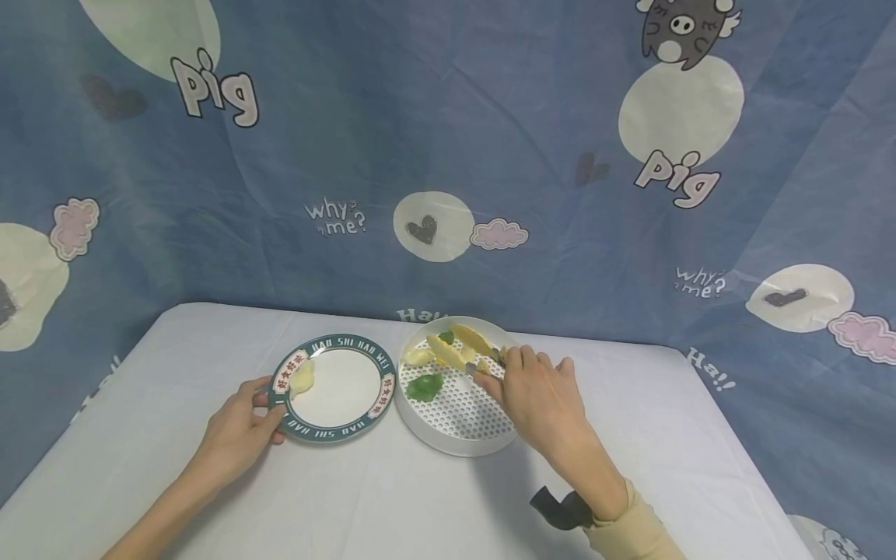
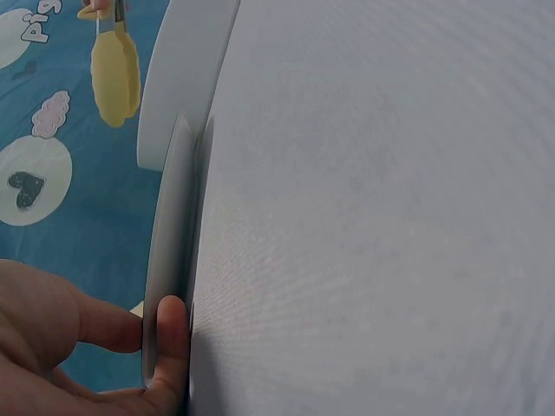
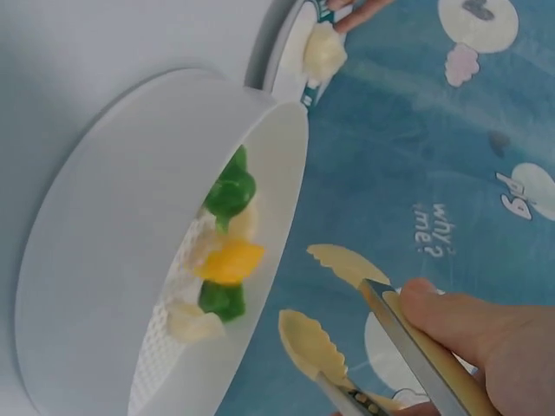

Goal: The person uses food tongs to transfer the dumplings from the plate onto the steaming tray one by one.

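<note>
My left hand (image 1: 234, 432) pinches the left rim of a white plate (image 1: 346, 389) with a green lettered border. A pale yellow dumpling-like piece (image 1: 302, 379) sits at the plate's left side. In the left wrist view, thumb and fingers lie on opposite faces of the plate edge. My right hand (image 1: 542, 400) grips yellow-tipped metal tongs (image 3: 310, 345) over a round white steamer basket (image 1: 455, 445). The tong tips stand apart with nothing between them. Inside the basket lie a green piece (image 1: 424, 387), another green piece (image 3: 222, 299), a yellow piece (image 3: 232, 263) and pale pieces (image 3: 192, 322).
A white cloth (image 1: 336, 498) covers the table, and the plate stands close to the basket's left side. Behind the table hangs a blue printed curtain (image 1: 336, 155). A black strap (image 1: 560, 509) sticks out at the right wrist, beside a beige sleeve (image 1: 633, 529).
</note>
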Tool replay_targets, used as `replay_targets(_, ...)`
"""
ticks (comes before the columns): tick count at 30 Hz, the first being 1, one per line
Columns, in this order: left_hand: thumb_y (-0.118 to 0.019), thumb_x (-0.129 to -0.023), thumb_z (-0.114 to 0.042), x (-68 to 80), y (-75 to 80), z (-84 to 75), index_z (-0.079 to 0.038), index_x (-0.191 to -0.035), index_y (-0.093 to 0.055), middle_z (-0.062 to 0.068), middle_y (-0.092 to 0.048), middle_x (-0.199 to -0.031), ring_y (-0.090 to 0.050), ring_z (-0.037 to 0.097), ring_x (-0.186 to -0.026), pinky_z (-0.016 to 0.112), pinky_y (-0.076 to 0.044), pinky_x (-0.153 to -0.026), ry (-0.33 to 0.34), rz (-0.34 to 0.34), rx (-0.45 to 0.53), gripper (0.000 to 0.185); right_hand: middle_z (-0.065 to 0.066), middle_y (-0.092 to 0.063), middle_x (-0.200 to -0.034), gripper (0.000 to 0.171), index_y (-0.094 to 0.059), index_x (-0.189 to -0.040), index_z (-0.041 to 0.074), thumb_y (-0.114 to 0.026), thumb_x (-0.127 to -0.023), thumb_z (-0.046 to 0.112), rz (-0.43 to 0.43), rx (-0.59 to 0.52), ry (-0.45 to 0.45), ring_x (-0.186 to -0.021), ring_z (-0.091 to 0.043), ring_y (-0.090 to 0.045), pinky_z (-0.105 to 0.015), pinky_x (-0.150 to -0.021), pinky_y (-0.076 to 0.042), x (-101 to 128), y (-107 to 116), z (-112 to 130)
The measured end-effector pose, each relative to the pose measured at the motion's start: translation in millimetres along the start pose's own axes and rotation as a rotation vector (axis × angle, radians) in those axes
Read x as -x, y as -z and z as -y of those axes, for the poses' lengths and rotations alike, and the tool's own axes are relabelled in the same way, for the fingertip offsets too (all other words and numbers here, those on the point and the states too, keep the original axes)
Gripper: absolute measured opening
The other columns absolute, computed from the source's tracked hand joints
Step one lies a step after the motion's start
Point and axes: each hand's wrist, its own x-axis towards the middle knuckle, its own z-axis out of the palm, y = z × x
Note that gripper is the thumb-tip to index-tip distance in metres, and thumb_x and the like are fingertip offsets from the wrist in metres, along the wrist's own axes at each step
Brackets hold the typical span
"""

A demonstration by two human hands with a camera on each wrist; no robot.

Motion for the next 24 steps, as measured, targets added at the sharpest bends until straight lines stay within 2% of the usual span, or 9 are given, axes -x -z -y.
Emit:
replay_targets(5, -0.053, -0.109, -0.018, 0.3, 0.8, 0.4, 0.020, -0.159, -0.023, 0.036, -0.064, -0.133, -0.077, 0.015, -0.081, 0.065, -0.054, -0.095, -0.002, -0.003, -0.002, 0.069, -0.005, -0.059, -0.080, 0.061, -0.069, -0.117, -0.002, -0.059, -0.106, 0.058, 0.040, -0.019, -0.006, -0.067, -0.020, -0.051, -0.035, -0.066, -0.031, -3, 3, 3)
replay_targets(9, -0.053, -0.110, -0.018, -0.4, 0.6, 2.4, 0.020, -0.159, -0.024, 0.036, -0.063, -0.134, -0.077, 0.015, -0.081, 0.059, -0.057, -0.091, 0.000, -0.003, 0.000, 0.069, -0.008, -0.066, -0.090, 0.064, -0.070, -0.121, -0.002, -0.057, -0.106, 0.060, 0.075, -0.020, 0.001, -0.076, -0.024, -0.061, -0.038, -0.068, -0.037, -5, 4, 9)
replay_targets(14, -0.054, -0.109, -0.018, -1.0, -0.6, 4.2, 0.020, -0.159, -0.024, 0.036, -0.063, -0.134, -0.077, 0.014, -0.080, 0.050, -0.060, -0.084, -0.004, -0.007, 0.007, 0.069, -0.008, -0.067, -0.093, 0.065, -0.070, -0.125, -0.001, -0.056, -0.106, 0.060, 0.089, -0.032, 0.014, -0.081, -0.024, -0.064, -0.039, -0.070, -0.038, -7, 3, 18)
replay_targets(21, -0.053, -0.109, -0.018, -1.2, -0.7, 3.4, 0.019, -0.160, -0.024, 0.036, -0.062, -0.134, -0.076, 0.013, -0.081, 0.049, -0.061, -0.083, 0.004, -0.002, 0.015, 0.069, -0.008, -0.068, -0.094, 0.067, -0.069, -0.121, 0.000, -0.051, -0.107, 0.063, 0.112, -0.053, 0.037, -0.088, -0.026, -0.067, -0.049, -0.081, -0.047, -10, 1, 36)
replay_targets(24, -0.053, -0.109, -0.018, -1.3, -0.9, 2.8, 0.019, -0.160, -0.024, 0.035, -0.063, -0.133, -0.076, 0.013, -0.081, 0.048, -0.060, -0.083, 0.006, 0.000, 0.015, 0.069, -0.005, -0.063, -0.089, 0.065, -0.068, -0.118, 0.002, -0.050, -0.107, 0.063, 0.125, -0.041, 0.068, -0.084, -0.022, -0.063, -0.049, -0.083, -0.048, -11, 0, 45)
